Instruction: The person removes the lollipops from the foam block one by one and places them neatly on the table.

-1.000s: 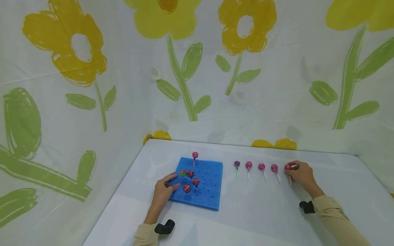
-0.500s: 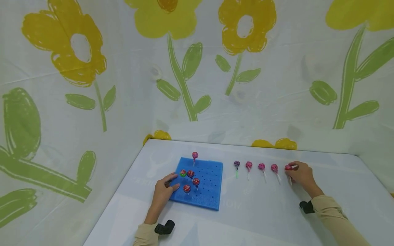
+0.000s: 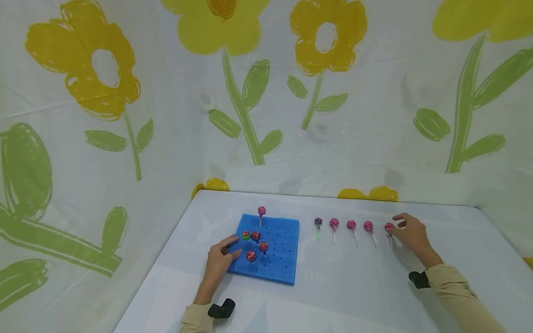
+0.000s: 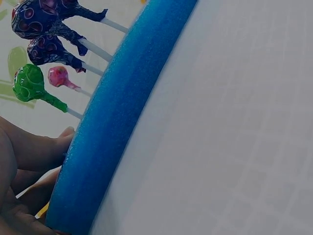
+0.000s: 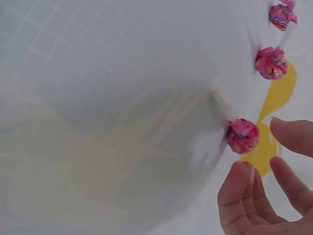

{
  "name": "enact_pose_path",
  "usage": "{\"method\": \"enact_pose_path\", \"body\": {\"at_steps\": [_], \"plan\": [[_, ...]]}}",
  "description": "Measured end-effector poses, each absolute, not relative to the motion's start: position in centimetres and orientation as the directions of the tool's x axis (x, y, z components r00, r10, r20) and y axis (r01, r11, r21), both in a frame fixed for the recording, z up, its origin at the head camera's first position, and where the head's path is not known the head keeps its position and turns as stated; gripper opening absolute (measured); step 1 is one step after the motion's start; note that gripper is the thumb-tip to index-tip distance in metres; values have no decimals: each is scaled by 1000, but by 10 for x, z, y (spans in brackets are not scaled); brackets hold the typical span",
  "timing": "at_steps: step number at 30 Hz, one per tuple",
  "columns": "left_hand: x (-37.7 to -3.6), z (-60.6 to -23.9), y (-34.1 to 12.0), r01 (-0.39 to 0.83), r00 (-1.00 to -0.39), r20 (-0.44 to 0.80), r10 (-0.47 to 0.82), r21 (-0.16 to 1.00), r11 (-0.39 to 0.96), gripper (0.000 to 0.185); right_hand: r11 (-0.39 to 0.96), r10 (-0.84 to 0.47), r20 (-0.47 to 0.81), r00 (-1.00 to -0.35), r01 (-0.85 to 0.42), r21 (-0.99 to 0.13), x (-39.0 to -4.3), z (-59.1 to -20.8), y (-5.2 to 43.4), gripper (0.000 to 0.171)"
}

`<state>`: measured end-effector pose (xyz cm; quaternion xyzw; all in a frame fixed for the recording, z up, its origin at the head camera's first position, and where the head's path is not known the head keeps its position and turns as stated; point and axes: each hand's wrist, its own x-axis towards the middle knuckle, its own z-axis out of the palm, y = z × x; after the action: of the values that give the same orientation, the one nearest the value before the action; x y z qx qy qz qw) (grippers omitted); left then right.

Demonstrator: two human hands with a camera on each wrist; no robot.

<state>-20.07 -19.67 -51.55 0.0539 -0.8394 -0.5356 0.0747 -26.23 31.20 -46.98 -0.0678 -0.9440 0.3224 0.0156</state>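
My right hand (image 3: 412,233) hovers with fingers spread, holding nothing, just right of the end lollipop (image 3: 389,226), which lies on the desk (image 3: 354,286) with its stick pointing toward me. My left hand (image 3: 219,259) rests flat on the blue foam board (image 3: 283,259).

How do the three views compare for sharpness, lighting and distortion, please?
Head view: evenly lit and sharp, though wide-angle, bending the backdrop and leaving the lollipops small. Left wrist view: dim, tilted, with the blue foam block filling the frame. Right wrist view: bright and washed out, the nearest pink lollipop slightly soft beside the right hand.
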Motion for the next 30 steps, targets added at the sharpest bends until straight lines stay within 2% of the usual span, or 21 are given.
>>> {"method": "enact_pose_path", "body": {"at_steps": [8,15,30], "plan": [[-203,-513,-195,5,-985,74,-153,911,413,37,762,166,20,-986,115,-637,-256,-459,307,46],[-204,-515,-194,9,-986,75,-148,913,408,37,760,92,92,-992,10,-650,-246,-448,290,40],[-200,-512,-198,8,-985,87,-152,890,455,37,679,-4,169,-986,-127,-723,-241,-430,229,28]]}}
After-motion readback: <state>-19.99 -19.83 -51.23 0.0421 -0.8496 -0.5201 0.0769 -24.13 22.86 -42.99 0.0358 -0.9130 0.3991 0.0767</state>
